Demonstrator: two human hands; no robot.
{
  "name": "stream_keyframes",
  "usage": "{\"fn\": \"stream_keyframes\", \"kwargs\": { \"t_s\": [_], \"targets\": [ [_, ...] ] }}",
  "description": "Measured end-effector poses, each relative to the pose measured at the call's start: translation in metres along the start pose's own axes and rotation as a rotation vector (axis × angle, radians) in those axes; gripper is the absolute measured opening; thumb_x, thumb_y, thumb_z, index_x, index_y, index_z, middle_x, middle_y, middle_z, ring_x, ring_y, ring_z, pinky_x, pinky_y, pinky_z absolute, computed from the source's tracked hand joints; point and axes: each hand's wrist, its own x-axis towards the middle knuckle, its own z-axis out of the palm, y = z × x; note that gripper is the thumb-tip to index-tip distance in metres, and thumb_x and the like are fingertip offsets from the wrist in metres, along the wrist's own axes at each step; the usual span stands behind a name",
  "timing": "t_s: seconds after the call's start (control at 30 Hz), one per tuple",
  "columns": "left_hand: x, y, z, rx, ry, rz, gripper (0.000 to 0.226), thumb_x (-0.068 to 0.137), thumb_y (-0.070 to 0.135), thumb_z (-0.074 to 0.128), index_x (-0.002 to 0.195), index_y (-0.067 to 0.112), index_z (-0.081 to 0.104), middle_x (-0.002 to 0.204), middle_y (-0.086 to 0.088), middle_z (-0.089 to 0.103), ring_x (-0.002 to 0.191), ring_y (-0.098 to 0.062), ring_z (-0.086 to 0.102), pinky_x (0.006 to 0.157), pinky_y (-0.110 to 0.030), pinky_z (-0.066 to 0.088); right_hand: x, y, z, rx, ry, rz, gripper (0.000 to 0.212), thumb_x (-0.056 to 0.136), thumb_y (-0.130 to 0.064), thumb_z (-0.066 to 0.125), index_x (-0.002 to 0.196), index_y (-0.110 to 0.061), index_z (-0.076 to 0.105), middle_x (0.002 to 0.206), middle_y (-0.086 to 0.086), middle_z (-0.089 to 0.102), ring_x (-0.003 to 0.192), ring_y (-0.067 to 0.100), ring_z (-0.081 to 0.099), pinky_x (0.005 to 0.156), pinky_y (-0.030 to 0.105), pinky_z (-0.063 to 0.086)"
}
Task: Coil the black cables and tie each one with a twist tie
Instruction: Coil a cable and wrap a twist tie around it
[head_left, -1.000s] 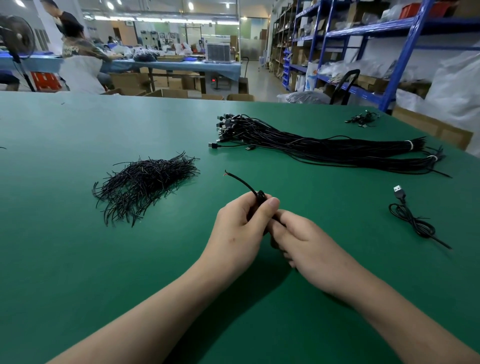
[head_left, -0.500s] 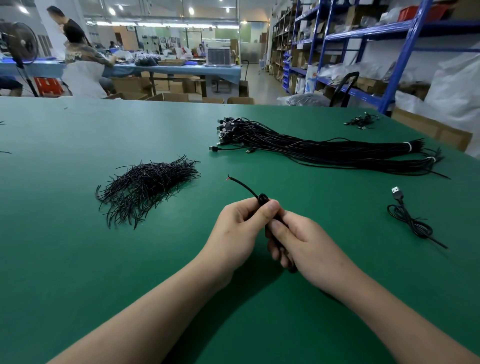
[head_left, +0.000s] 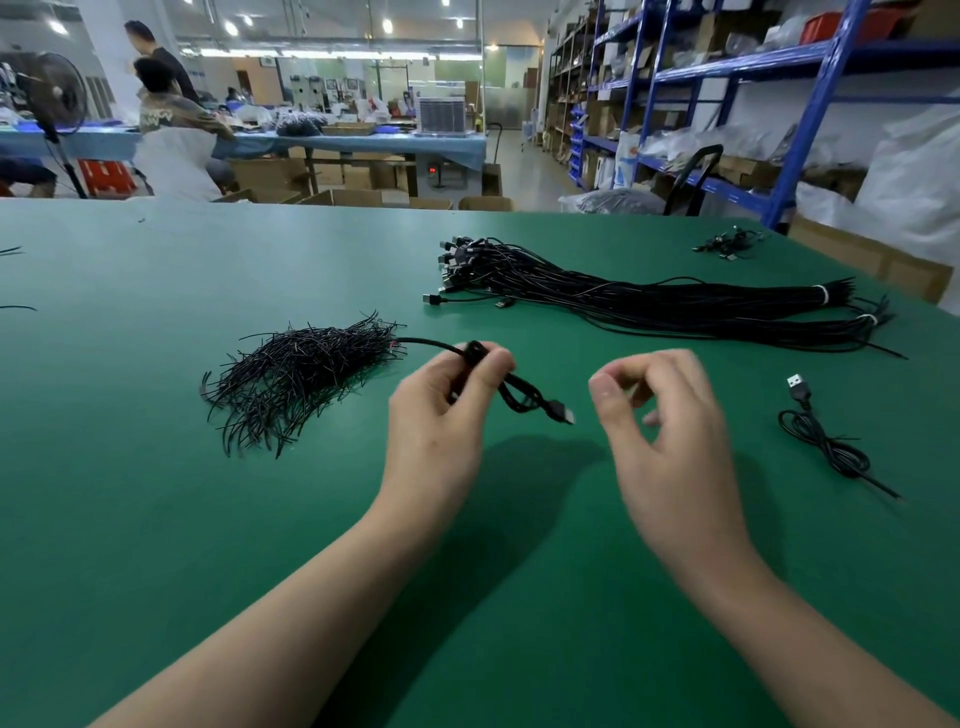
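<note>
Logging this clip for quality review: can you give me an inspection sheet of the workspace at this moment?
Surface: flat green table top.
Job's things: loose pile of thin black twist ties; small coiled black cable with a USB plug, held above the table.
Clutter: small tangle of black leads near the far right edge.
Hands: left hand grips the coiled cable; right hand apart from it, fingers curled, nothing seen in it.
Cables: long bundle of black cables with white bands; one black coil lying at right, apparently tied at its middle.
Surroundings: blue metal shelving, black standing fan, seated person at a blue-covered table.
</note>
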Motion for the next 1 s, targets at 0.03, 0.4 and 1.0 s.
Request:
{"fn": "stream_keyframes", "kwargs": {
  "t_s": [0.03,0.4,1.0],
  "targets": [
    [0.002,0.002,-0.004,0.087,0.024,0.112,0.011,0.097,0.023,0.067,0.088,0.024,0.073,0.08,0.016,0.07,0.077,0.003,0.06,0.073,-0.015,0.045,-0.001,-0.001,0.001,0.147,-0.052,0.093,0.033,0.101,-0.049,0.05,0.087,-0.028,0.07,0.089,-0.01,0.061,0.08,0.007,0.056,0.071,0.015,0.041],
    [-0.011,0.014,0.0,0.704,-0.316,1.0,0.015,0.098,0.004,0.063,0.097,0.01,0.077,0.08,-0.005,0.064,0.068,-0.026,0.055,0.059,-0.04,0.047,0.001,-0.011,0.001,1.084,-0.459,0.824,0.043,0.084,-0.054,0.063,0.053,-0.025,0.062,0.055,-0.008,0.038,0.047,0.005,0.031,0.043,0.018,0.032],
    [0.0,0.001,-0.008,0.319,-0.252,0.371,0.026,0.1,0.01,0.06,0.116,0.023,0.075,0.087,0.011,0.068,0.072,-0.007,0.06,0.068,-0.019,0.046,0.004,0.001,-0.003,0.41,-0.348,0.382,0.036,0.103,-0.042,0.044,0.083,-0.016,0.059,0.068,-0.004,0.048,0.058,0.008,0.044,0.055,0.02,0.037]
  ]
}}
